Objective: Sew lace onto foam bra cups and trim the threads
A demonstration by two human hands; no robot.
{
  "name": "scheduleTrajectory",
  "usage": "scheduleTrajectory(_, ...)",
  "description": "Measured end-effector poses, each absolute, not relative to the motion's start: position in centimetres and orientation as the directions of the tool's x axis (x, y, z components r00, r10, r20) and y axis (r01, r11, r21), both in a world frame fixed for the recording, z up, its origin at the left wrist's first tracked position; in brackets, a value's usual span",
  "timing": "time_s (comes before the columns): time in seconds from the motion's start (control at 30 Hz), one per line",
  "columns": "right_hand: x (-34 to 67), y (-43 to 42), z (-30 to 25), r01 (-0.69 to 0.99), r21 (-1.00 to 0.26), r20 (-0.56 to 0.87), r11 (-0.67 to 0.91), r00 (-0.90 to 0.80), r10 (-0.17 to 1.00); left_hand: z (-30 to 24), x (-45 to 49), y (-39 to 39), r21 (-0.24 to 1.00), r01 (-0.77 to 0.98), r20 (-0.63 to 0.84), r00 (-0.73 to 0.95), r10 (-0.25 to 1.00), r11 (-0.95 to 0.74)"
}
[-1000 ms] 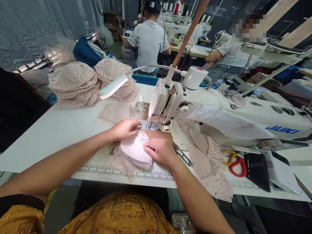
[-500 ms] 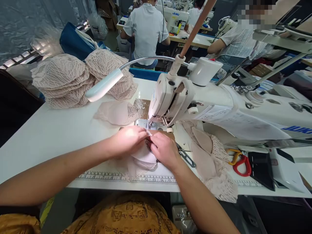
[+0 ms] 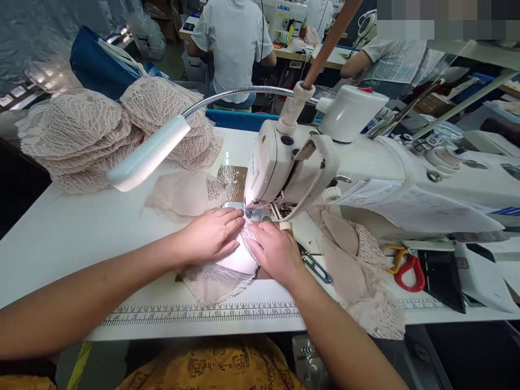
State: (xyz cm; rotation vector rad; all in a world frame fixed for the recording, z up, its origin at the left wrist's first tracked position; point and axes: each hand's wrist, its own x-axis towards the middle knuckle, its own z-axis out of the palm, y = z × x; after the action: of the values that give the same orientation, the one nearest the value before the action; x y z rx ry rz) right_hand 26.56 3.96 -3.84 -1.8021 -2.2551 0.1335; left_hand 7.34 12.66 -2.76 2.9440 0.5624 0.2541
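Cup piece: white, lace-trimmed cup piece [image 3: 239, 260] lies under the fingers, right in front of the presser foot [image 3: 248, 212]; its sheer lace reaches down to the printed scale [image 3: 162, 314] along the surface's near edge.
Left hand: left hand [image 3: 213, 235] rests palm down on the cup piece, grip wide, fingers stretched toward the foot, thumb apart.
Right hand: right hand [image 3: 276, 252] touches the lace border, grip narrow; whether thumb and fingers pinch it, I cannot tell.
Lace border: best kept flat and lightly taut between both hands, its curve turned in small amounts, loose sheer folds held away from the foot.
Fingertips: very near the foot, so steady, low pressure beside it seems wiser than reaching under.
Right side: the sewing machine [image 3: 280, 157], snips [image 3: 316, 266], draped lace pieces [image 3: 345, 276] hanging past the near edge, and red-handled scissors [image 3: 411, 273] crowd that forearm.
Left side: the surface [image 3: 93, 233] gives the wider room for swinging the cloth, bounded by a sheer cup [image 3: 187, 192] just beyond the left hand, lace stacks [image 3: 77, 135] at the far left corner, and the lamp [image 3: 150, 151] overhead.
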Motion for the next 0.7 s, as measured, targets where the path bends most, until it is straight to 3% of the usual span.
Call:
scheduleTrajectory(0.5,26.3,4.5,-3.6,0.949,-0.268,0.139,0.167,-0.134,0.981,-1.8,7.4,15.1,0.156,0.280,0.044,0.956,0.289,-0.947)
scheduleTrajectory(0.7,26.9,4.2,-3.9,0.916,-0.364,0.184,0.168,-0.106,0.977,-0.7,7.2,14.3,0.126,0.244,0.128,0.957,0.259,-0.962)
